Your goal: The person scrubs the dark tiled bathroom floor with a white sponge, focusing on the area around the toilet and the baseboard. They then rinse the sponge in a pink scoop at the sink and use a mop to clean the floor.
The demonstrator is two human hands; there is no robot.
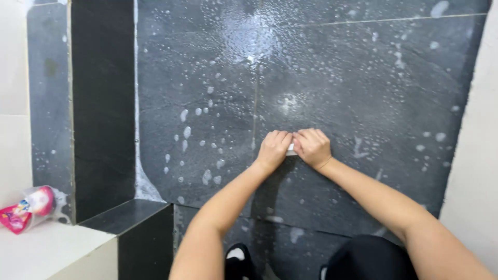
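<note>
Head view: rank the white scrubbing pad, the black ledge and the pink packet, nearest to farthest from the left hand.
1. White scrubbing pad: pressed under the left hand, beside the right.
2. Black ledge: lower left.
3. Pink packet: far left, on the white ledge.

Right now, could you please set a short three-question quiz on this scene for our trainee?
1. True or false: both hands press one small white object against the wet dark tiled floor.
2. What dots the floor? A) soap suds B) sawdust C) leaves
3. Fill in: the pink packet lies on a white ledge at the far ____.

Key: 1 true: left hand and right hand meet over the white object. 2 A. 3 left.
</note>
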